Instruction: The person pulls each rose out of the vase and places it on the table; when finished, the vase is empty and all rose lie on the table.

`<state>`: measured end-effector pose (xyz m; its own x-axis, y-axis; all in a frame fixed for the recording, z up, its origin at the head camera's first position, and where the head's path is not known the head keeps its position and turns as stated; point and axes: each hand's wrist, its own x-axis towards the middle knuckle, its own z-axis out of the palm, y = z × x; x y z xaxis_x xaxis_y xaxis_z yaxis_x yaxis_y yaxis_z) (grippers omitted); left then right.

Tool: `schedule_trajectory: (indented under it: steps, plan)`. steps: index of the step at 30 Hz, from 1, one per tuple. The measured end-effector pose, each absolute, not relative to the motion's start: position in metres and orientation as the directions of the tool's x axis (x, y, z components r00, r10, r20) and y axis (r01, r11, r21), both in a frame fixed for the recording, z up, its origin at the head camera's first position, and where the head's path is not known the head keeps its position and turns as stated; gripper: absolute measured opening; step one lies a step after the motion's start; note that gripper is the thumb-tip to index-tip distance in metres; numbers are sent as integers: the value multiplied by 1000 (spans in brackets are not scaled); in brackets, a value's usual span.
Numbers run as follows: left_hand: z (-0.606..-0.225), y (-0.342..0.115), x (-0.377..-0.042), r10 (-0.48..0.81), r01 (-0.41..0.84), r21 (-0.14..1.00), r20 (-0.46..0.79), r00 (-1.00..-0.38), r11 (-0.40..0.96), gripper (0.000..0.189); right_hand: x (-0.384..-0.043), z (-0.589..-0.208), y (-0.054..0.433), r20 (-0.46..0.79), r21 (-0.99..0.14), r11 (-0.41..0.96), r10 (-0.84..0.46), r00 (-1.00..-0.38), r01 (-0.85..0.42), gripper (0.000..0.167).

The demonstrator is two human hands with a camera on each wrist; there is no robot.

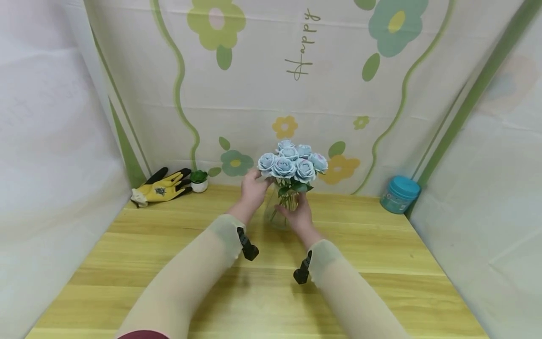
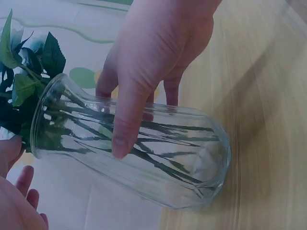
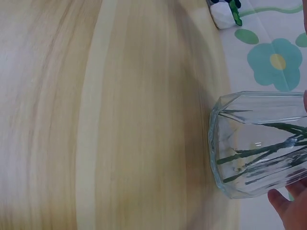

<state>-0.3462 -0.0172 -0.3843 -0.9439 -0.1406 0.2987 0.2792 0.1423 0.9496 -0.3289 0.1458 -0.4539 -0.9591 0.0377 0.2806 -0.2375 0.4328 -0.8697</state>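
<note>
A clear glass vase (image 1: 276,217) appears to stand upright on the wooden table, filled with green stems. Pale blue roses (image 1: 284,167) spread above its rim, with dark green leaves (image 2: 52,55) just under the blooms. On the vase's right side my right hand (image 1: 299,217) grips the glass; in the left wrist view its thumb lies across the front and the fingers go behind. At the upper left, my left hand (image 1: 252,190) is beside the roses and the vase's rim. Its fingers (image 2: 29,194) are apart and only slightly bent; whether its thumb touches the leaves is unclear.
Yellow and black work gloves (image 1: 163,187) lie at the back left, beside a small potted plant (image 1: 199,181). At the back right stands a blue-lidded tub (image 1: 400,194). Printed fabric (image 1: 271,89) hangs along the back and sides of the table (image 1: 372,245).
</note>
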Motion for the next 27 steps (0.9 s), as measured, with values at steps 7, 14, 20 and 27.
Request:
schedule_trajectory:
  steps: [7,14,20,27]
  plan:
    - [-373,-17,-349,-177,350,917,383,-907,191,24,-328,-456,144,269,-858,471,67,-961,-207,84]
    - [-355,-23,-349,-183,430,886,459,-870,176,22,-331,-460,143,276,-851,481,67,-959,-212,75]
    - [-337,-28,-354,-225,501,852,523,-822,151,13,-331,-462,144,297,-856,458,55,-953,-241,76]
    - [-312,-38,-353,-302,547,834,542,-784,77,14,-331,-461,145,328,-844,461,41,-944,-273,76]
